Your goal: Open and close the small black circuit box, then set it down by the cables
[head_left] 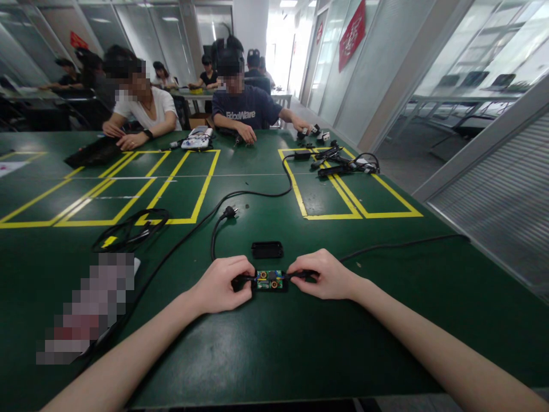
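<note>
Open adapter point(270, 280), circuit board showing, lies on green table point(274, 355) before me. Left hand point(221, 283) pinches left cord point(213, 237) at adapter's left end. Right hand point(326, 274) pinches right cord point(386, 246) at its right end. Black cover point(267, 249) lies just behind adapter, apart. Step, I judge: settling board in shell. Next move calls for cover lined up square.

Green tabletop point(274, 355) marked with yellow tape rectangles point(364, 216), bearing a coiled black cable point(148, 222) at left and a heap of black power adapters point(343, 164) at far right; two seated people point(244, 106) opposite.
</note>
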Demonstrator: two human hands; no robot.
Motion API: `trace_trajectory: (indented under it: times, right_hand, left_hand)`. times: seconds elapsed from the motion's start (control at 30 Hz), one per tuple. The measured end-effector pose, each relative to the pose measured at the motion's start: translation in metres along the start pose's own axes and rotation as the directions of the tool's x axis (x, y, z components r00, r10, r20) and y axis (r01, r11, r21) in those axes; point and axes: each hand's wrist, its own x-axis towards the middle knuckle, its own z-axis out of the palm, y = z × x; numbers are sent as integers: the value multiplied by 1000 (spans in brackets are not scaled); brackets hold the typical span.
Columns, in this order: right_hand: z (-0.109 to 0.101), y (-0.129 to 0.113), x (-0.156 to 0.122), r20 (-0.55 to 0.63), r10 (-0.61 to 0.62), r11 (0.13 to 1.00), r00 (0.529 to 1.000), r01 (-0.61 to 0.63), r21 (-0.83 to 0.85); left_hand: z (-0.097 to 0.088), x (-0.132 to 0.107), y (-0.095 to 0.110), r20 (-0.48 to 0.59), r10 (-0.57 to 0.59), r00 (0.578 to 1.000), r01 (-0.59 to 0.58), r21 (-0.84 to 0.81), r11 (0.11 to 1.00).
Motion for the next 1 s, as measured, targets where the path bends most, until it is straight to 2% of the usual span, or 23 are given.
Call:
trace_trajectory:
  times: [0.2, 0.4, 0.57, 0.67, 0.77, 1.0]
  right_hand:
    - [-2, -4, 2, -2, -51, 997, 999, 51, -52]
    - [0, -3, 0, 22, -21, 998, 1000, 22, -62]
    - [2, 1, 1, -40, -11, 982, 999, 4, -190]
    - [2, 3, 1, -24, -16, 975, 1000, 11, -221]
    - [1, 5, 0, 11, -26, 972, 1000, 28, -234]
    - [3, 11, -1, 2, -78, 962, 997, 76, -262]
  left_hand:
    - [1, 0, 0, -1, -19, 1000, 19, -7, 1000]
    - [1, 0, 1, 9, -21, 1000, 21, 6, 1000]
    - [1, 1, -2, -46, -69, 997, 73, 82, 994]
    - [2, 1, -4, -70, -88, 994, 94, 88, 992]
    - [2, 1, -6, -82, -72, 994, 77, 64, 995]
    - [3, 0, -8, -88, -14, 996, 16, 21, 1000]
